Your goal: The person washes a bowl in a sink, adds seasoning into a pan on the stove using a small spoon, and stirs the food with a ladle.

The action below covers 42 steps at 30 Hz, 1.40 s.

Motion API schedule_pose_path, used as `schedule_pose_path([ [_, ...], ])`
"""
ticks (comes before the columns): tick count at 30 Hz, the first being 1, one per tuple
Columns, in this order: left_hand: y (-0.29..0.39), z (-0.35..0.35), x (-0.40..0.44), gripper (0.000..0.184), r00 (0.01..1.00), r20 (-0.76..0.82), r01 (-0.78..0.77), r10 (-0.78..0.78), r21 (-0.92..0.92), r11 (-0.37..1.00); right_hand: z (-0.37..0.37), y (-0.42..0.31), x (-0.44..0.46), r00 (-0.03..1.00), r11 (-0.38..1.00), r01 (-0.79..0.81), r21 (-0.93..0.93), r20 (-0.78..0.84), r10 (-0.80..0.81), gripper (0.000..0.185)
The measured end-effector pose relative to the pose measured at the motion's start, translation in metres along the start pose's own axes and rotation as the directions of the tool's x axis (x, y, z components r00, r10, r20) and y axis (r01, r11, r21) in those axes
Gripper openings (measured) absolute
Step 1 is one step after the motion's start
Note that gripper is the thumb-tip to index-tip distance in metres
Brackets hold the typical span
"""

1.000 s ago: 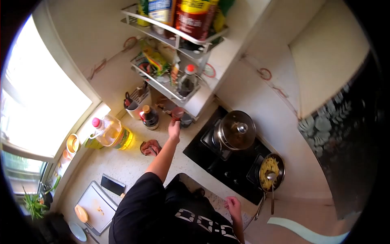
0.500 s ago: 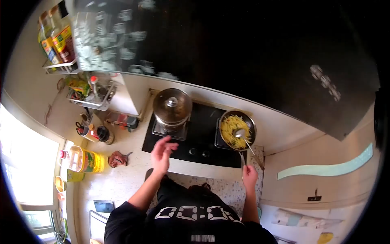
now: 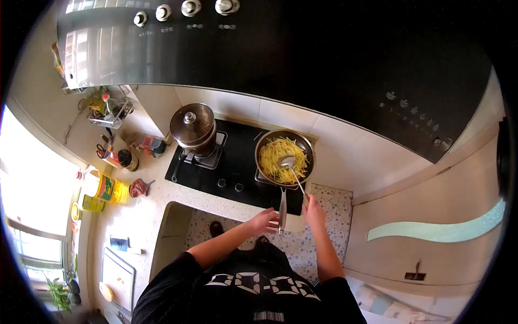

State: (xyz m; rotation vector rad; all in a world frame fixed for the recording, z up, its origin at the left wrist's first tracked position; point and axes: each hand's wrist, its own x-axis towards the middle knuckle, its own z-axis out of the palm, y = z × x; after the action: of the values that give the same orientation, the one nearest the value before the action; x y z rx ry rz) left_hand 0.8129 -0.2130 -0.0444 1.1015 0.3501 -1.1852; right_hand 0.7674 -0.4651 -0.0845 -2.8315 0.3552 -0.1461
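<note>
Silver metal spoon [image 3: 289,162] in round dark pan [image 3: 310,147] my right hand [image 3: 315,212] grasps; left hand [image 3: 264,222] beside pan, grip unclear.

Grips a ladle [image 3: 296,177] in the right hand [image 3: 315,214], with bowl down among food strips [image 3: 274,160] in the frying pan [image 3: 305,143] just ahead of that grip, on the stove's [image 3: 237,148] right burner. Has the left hand [image 3: 263,222] left of the grip, beside the pan handle [image 3: 283,205], perhaps touching it. Faces a lidded pot [image 3: 193,135] farther left, on the other burner. Has, well left of the grip on the counter [image 3: 145,216], an oil jug [image 3: 108,187], with cleaver [image 3: 119,243] and cutting board [image 3: 111,267] nearer the body.
</note>
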Motion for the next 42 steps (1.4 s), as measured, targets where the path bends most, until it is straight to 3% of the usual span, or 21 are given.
schedule_pose_path([
  [3, -0.023, -0.011, 0.051, 0.038, 0.985, 0.156, 0.096, -0.079, -0.105, 0.99, -0.014, -0.008, 0.007, 0.999, 1.0, -0.02, -0.005, 0.031, 0.02, 0.041],
  [4, -0.024, -0.004, 0.053, 0.028, 0.992, 0.111, 0.075, -0.063, -0.107, 0.991, -0.027, -0.006, 0.009, 0.999, 1.0, -0.017, 0.013, 0.039, 0.016, 0.041],
  [10, -0.028, 0.023, 0.057, 0.031, 0.998, 0.056, 0.014, 0.003, -0.313, 0.95, -0.14, 0.011, -0.005, 0.995, 0.975, -0.056, 0.215, 0.093, 0.037, 0.035],
  [15, -0.034, 0.022, 0.068, 0.029, 0.997, 0.054, -0.045, 0.058, -0.215, 0.976, -0.204, 0.001, -0.004, 0.96, 0.973, -0.138, 0.182, 0.266, 0.086, 0.031],
  [21, -0.036, 0.017, 0.069, 0.03, 0.997, 0.059, -0.049, 0.058, -0.139, 0.989, -0.15, -0.007, 0.019, 0.968, 0.983, -0.07, 0.172, 0.248, 0.026, 0.031],
  [24, -0.037, 0.014, 0.074, 0.03, 0.997, 0.059, -0.043, 0.049, -0.098, 0.994, -0.102, -0.007, 0.028, 0.991, 0.981, -0.067, 0.183, 0.125, 0.044, 0.032],
  [27, -0.037, 0.017, 0.074, 0.031, 0.998, 0.036, -0.057, 0.06, -0.075, 0.996, -0.081, -0.02, 0.043, 0.983, 0.962, -0.172, 0.213, 0.097, 0.154, 0.034],
  [30, -0.031, 0.021, 0.066, 0.03, 0.998, 0.015, -0.053, 0.054, -0.057, 0.997, -0.037, -0.016, 0.065, 0.981, 0.894, -0.191, 0.405, 0.039, 0.191, 0.031],
  [33, -0.032, 0.017, 0.069, 0.034, 0.998, 0.039, -0.046, 0.048, -0.047, 0.998, -0.005, -0.031, 0.065, 0.988, 0.875, -0.092, 0.476, -0.067, 0.14, 0.032],
  [38, -0.03, 0.019, 0.064, 0.036, 0.998, 0.048, -0.046, 0.048, -0.046, 0.998, -0.058, -0.062, 0.021, 0.994, 0.951, -0.106, 0.29, 0.059, 0.093, 0.031],
  [42, -0.033, 0.014, 0.07, 0.037, 0.997, 0.057, -0.042, 0.046, -0.066, 0.997, -0.093, -0.027, 0.009, 0.994, 0.978, -0.08, 0.193, 0.087, 0.064, 0.031],
])
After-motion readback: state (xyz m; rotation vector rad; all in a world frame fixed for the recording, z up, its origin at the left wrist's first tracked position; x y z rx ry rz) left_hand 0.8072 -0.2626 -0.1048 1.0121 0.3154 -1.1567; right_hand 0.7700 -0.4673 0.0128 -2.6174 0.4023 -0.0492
